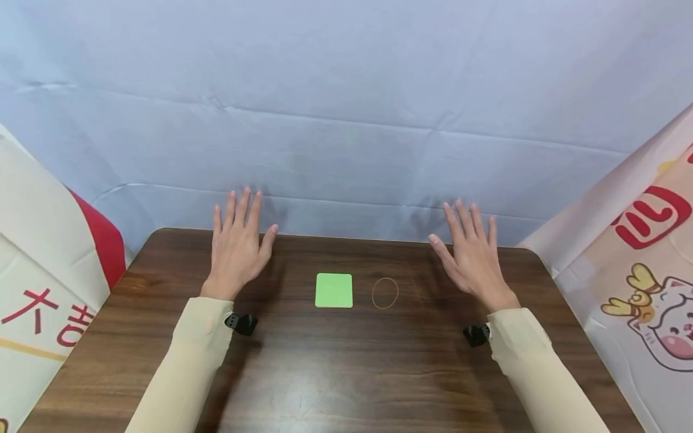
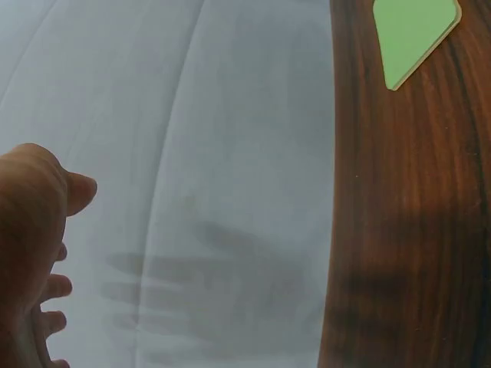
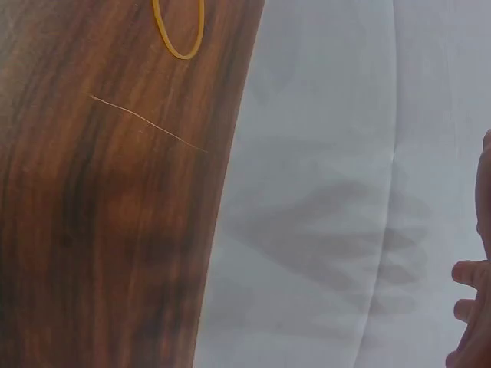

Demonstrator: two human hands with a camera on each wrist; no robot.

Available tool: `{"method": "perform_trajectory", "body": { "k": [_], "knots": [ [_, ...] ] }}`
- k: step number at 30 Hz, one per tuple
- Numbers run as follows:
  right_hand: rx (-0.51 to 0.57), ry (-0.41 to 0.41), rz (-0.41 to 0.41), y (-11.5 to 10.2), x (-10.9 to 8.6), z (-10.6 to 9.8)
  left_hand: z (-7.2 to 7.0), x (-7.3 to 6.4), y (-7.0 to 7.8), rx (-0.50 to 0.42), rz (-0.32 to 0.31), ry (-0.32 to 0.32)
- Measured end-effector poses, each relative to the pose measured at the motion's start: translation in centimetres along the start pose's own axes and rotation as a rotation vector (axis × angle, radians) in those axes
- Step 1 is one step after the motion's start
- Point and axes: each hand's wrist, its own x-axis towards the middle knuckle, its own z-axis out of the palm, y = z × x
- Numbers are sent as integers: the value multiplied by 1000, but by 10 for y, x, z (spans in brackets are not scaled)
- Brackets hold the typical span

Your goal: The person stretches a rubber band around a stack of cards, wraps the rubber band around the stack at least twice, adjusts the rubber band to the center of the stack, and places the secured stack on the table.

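A light green square (image 1: 334, 290) with rounded corners lies on the dark wooden table (image 1: 346, 373); its edge looks layered in the left wrist view. Just right of it is a thin yellow rubber band (image 1: 385, 293), forming a loose oval. My left hand (image 1: 235, 252) is held over the far left of the table, fingers straight and spread, holding nothing. On the other side my right hand (image 1: 473, 255) is likewise spread and holds nothing. Both hands stand apart from the square and the band, and cast shadows on the cloth behind.
A pale cloth (image 1: 346, 120) hangs behind the table's far edge. Printed cloths flank it: a left one (image 1: 32, 252) with red characters and a right one (image 1: 649, 270) with a cartoon cat. A thin light line (image 3: 149, 123) marks the wood near the band.
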Motion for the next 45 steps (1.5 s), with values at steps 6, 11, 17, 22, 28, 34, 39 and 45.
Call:
{"method": "perform_trajectory", "body": {
  "k": [6,11,17,22,28,34,39,45],
  "knots": [
    [84,25,5,-1,-6,6,9,-6,2,-50,31,31],
    [193,-20,53,-2,-14,13,17,-13,5,-105,7,-22],
    [259,-71,111,-5,-23,20,24,-20,8,-186,-63,-128],
    [283,-134,148,-9,-30,25,32,-26,9,-279,-117,-228],
    [317,-150,152,-15,-34,36,44,-32,14,-398,-129,-332],
    [361,-187,151,-22,-39,48,56,-37,21,-516,-114,-442],
    [399,-238,153,-27,-44,58,66,-41,27,-604,-79,-528],
    [429,-281,178,-32,-48,68,76,-42,32,-617,-59,-633]
  ]
}}
